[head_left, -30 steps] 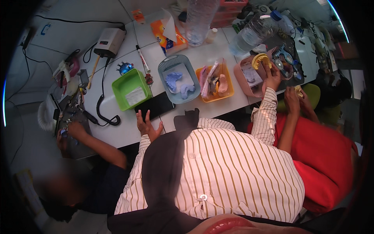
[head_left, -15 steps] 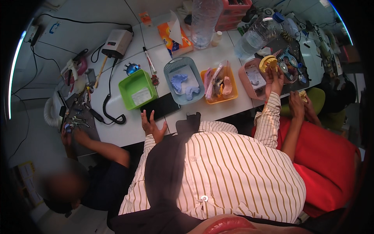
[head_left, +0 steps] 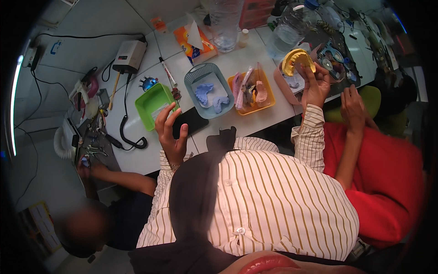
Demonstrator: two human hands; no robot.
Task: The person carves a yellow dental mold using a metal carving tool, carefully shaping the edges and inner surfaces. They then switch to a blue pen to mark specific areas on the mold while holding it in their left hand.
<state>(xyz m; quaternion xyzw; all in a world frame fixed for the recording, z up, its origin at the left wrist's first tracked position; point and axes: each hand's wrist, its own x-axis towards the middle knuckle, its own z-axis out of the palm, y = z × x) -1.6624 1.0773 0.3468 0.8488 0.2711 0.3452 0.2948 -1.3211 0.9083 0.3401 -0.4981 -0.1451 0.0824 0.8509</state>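
The step in hand looks to be one of holding a cast (head_left: 296, 55) aloft: the right hand (head_left: 317, 86) grips this yellow arch between thumb and fingers, well to the right of the blue basket (head_left: 203, 70) and past the orange basket (head_left: 255, 111). In the view the cast overlaps the far part of the pink basket (head_left: 283, 84) and seems raised above it. The left hand (head_left: 171, 137) is empty, its fingers spread and bent, to the near left of the blue basket; it partly covers the phone (head_left: 196, 124), and whether a fingertip meets the green tray (head_left: 148, 98) is unclear.

As I judge it, any move of the cast calls for a steady pinch on its edge and enough lift to clear the pink basket's wall.

Inside the blue basket lie two blue moulds (head_left: 204, 92) on white paper. Behind it stand a tissue pack (head_left: 194, 48) and a bottle (head_left: 226, 27); a second bottle (head_left: 289, 29) is farther right, behind the pink basket. Far right of the blue basket, a co-worker's hands (head_left: 353, 107) come close to the right hand and narrow the room on that side. Far left, a coiled cord (head_left: 122, 130) trails over the table (head_left: 130, 160).
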